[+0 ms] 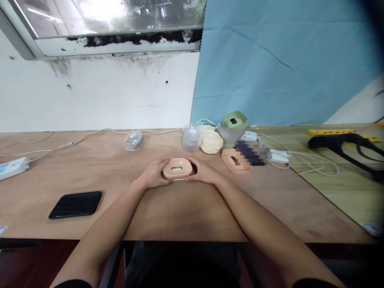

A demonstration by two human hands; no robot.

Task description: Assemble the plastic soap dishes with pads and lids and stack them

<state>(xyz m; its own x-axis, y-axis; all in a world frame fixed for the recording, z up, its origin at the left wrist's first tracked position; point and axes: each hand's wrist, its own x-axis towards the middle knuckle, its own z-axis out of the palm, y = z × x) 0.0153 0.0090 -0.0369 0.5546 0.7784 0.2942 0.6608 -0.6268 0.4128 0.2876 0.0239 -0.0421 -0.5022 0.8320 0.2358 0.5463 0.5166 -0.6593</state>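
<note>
A pink, rounded oval piece with a slot in its middle [181, 173] sits low at the tabletop in front of me, a pale edge showing beneath it. My left hand [155, 174] grips its left end, with the fingers behind and the thumb at the front. Around the right end curls my right hand [203, 171], its thumb also at the near side. What lies under the pink piece is mostly hidden. To the right is a similar peach oval piece [244, 169], partly covered by a pixelated dark patch.
Behind my hands stand a clear plastic container [192, 138], stacked cream-coloured pieces [211, 143] and a green-topped container [237, 119]. A grey oval object [134, 141] and a black phone [75, 204] lie leftward. White cables with a power strip [13, 168] run along the brown tabletop [192, 216].
</note>
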